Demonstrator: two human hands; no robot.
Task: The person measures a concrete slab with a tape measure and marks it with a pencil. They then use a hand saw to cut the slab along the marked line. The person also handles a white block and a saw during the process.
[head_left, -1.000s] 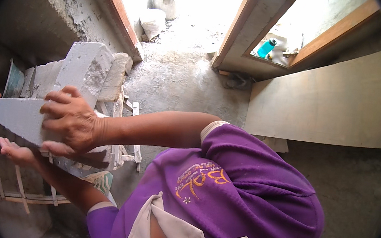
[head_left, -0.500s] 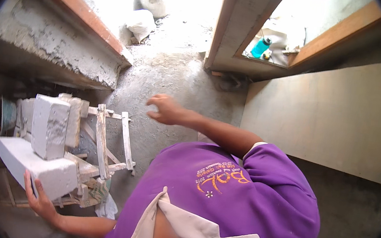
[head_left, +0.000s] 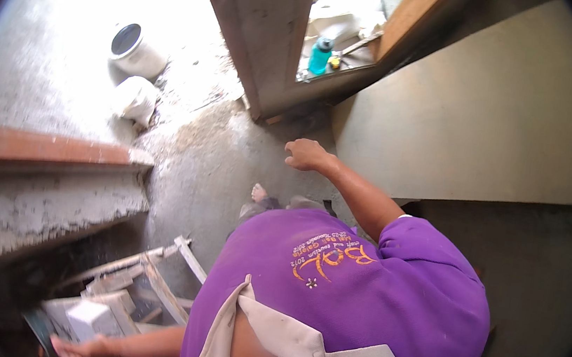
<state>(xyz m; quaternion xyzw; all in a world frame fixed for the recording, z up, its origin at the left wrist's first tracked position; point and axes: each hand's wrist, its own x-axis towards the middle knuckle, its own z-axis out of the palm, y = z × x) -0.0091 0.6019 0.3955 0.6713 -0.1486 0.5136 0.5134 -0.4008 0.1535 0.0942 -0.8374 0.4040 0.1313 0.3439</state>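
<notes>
My left hand (head_left: 81, 351) is at the lower left with its fingers stretched out beside a dark teal, bucket-like thing (head_left: 38, 331). Blur hides whether they touch it. Close to that wrist stand white rectangular blocks (head_left: 92, 317), partly covered by my forearm, on a rough wooden stand (head_left: 164, 288). My right hand (head_left: 306, 155) hangs in the air over the concrete floor, loosely curled, with nothing visible in it.
A light panel (head_left: 476, 122) leans on the right, by a wood-framed opening where a turquoise bottle (head_left: 320, 57) stands. A pale bucket (head_left: 138, 56) and a white sack (head_left: 137, 100) are outside the doorway. A rough plastered ledge (head_left: 57, 205) juts in at left.
My view has turned, so the stand and blocks now sit lower in it. My left hand has come off the large white block and reached toward the teal thing. My right fingers have curled in.
</notes>
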